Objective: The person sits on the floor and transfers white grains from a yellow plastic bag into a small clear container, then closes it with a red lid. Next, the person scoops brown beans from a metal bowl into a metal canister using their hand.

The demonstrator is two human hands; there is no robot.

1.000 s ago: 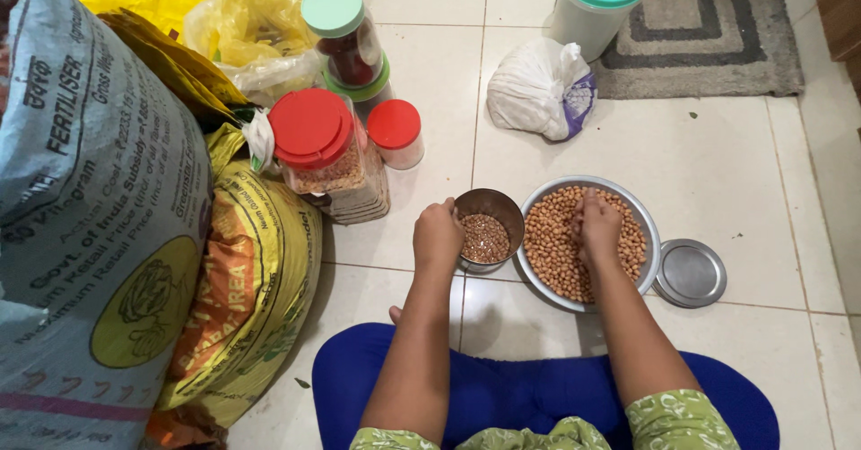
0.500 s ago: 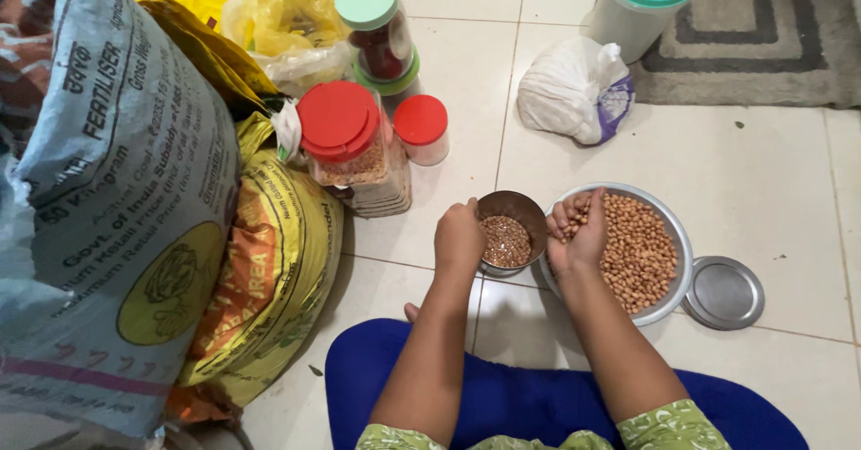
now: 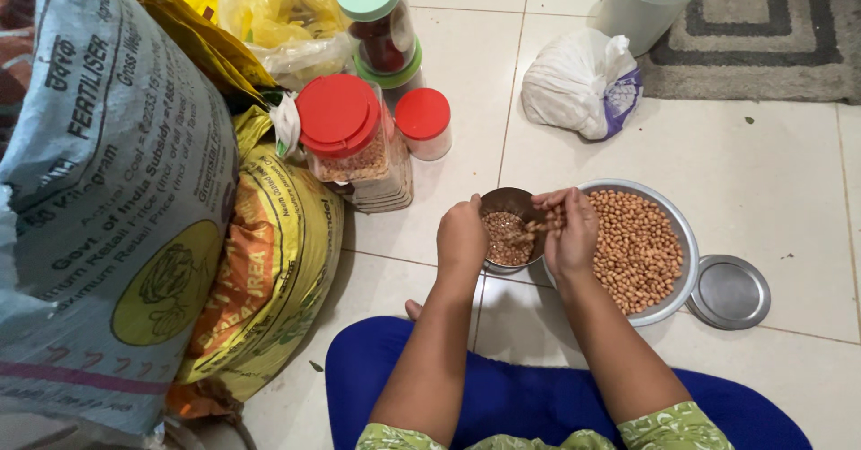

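Peanuts (image 3: 538,228) are being pinched by R hand (image 3: 572,235) over small bowl (image 3: 508,231), steadied at 9 o'clock by clasping L hand (image 3: 462,235); release needed next.

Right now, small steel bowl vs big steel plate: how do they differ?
The small bowl is deeper and narrower; the big plate is wide and shallow. The bowl holds darker, smaller bits; the plate holds a layer of pale peanuts. The left hand steadies the bowl; the right hand rests over the plate's rim. Both are steel, on the floor.
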